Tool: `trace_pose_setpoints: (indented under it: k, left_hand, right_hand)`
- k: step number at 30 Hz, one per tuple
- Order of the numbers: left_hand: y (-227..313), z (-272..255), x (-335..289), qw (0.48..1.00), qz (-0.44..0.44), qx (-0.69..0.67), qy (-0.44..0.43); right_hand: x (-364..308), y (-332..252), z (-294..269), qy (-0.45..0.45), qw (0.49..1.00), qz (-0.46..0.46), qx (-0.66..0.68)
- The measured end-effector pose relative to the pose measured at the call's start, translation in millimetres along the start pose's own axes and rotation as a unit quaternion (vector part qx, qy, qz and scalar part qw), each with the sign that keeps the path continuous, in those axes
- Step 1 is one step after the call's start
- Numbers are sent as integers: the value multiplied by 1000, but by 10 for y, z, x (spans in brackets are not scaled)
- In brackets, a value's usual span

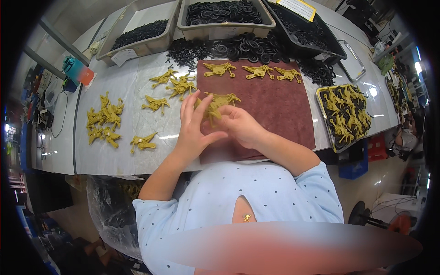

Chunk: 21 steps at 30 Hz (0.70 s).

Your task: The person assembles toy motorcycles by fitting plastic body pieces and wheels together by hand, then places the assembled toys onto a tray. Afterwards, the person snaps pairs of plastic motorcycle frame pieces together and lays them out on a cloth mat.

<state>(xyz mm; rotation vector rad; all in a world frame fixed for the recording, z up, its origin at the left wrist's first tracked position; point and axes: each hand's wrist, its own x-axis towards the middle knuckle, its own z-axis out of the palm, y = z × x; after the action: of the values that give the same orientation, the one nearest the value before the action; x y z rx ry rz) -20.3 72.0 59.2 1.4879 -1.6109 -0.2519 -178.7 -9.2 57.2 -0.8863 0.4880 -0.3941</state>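
Over the maroon mat [279,121], my right hand [240,126] pinches a small olive-yellow plastic part [213,110], slightly blurred. My left hand [190,130] is cupped beside that part, its fingers apart and its thumb stretched toward my right hand. Whether its fingertips touch the part is unclear. Just beyond the hands another yellow part [231,98] shows on the mat. Along the mat's far edge lie three more, among them a yellow part [219,69] at the left. Several loose yellow parts [156,104] are scattered left of the mat.
A pile of yellow parts [105,117] lies at the far left. At right, a tray [333,142] holds yellow parts over black wheels. Bins stand at the back: a grey bin [224,32] of black wheels, another grey bin [137,52] and a black bin [337,54] of small black pieces. Loose wheels [252,46] lie before them.
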Motion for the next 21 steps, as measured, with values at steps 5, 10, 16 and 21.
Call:
trace_pose_setpoints:
  k: [5,10,16,21]
  left_hand:
    - [-42,19,106,995,94,-15,-41]
    - [-157,122,119,918,-98,-371,104]
    - [-934,-293,498,978,-15,184,98]
    - [-1194,-222,532,906,-129,397,-66]
  right_hand:
    - [-136,-29,-28,-1,992,-43,-117]
    - [-284,-158,-89,30,996,-25,-82]
    - [-393,-496,-958,101,973,-18,205]
    - [-349,-428,-1315,237,969,68,-2]
